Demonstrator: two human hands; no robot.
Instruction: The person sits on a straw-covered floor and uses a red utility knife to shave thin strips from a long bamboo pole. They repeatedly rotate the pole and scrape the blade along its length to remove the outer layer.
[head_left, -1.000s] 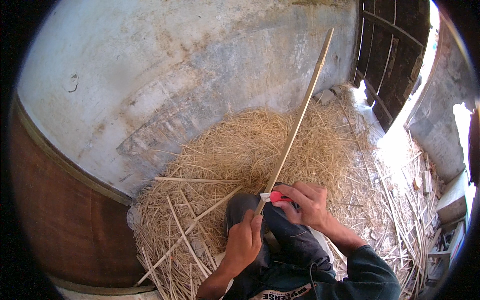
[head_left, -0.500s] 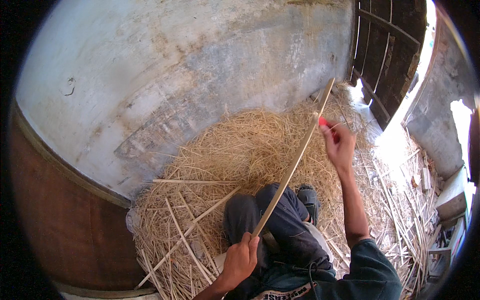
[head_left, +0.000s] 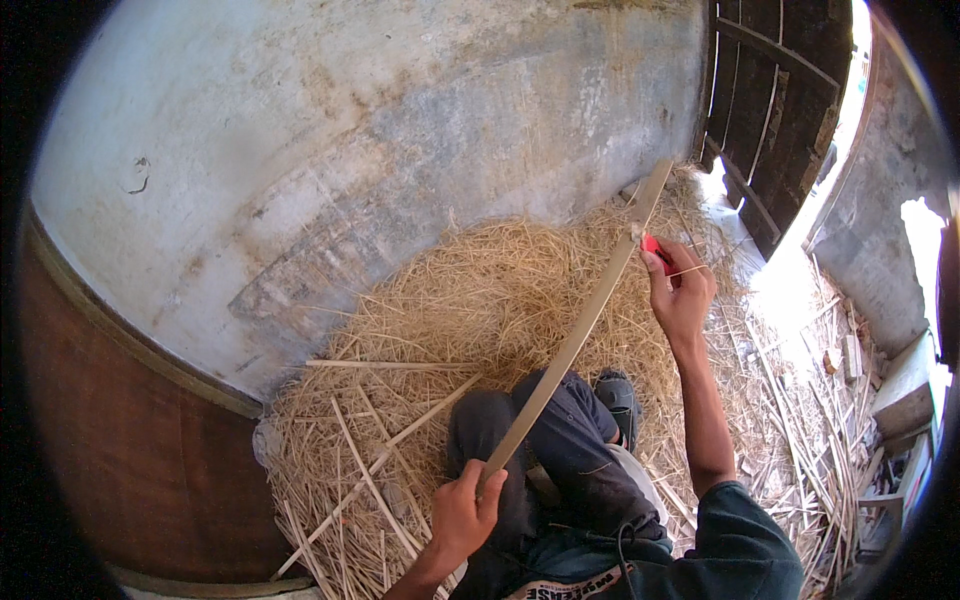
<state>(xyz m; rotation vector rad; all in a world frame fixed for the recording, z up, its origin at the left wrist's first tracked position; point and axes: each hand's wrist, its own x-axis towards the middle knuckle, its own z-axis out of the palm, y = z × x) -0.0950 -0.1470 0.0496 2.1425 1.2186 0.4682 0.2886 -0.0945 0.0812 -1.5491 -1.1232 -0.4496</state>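
Wooden strip (head_left: 572, 355) is the main thing here, long and flat, held out over the person's lap. Its long axis runs on a slant: near end low by the left knee, far end up and off to the right, pointing at the corner by the door. Broad face is mostly toward the camera, and there's a knobbly joint partway toward the far end.

Closest in is a dark green shirt (head_left: 745, 550) with a pale printed patch of dark lettering at the front, upside down from this angle and partly lost in the folds. That's about it for writing.

Left hand (head_left: 463, 515) has the near end pinched, thumb on one side, fingers on the other. Under the strip are the knees in dark trousers (head_left: 580, 430), folded up close, with a dark shoe (head_left: 618, 405) just right of them.

Further out, right hand (head_left: 683, 285) is closed around a red-handled tool (head_left: 655, 252), right up beside the joint. Can't tell if the blade is touching. Thin pale sliver (head_left: 690, 269) sticks out across those fingers.

Big heap of curly shavings (head_left: 450, 300) covers the floor, loose sticks (head_left: 420, 418) lying to the left. Behind that, a stained grey wall (head_left: 400, 130) and a dark plank door (head_left: 780, 100).
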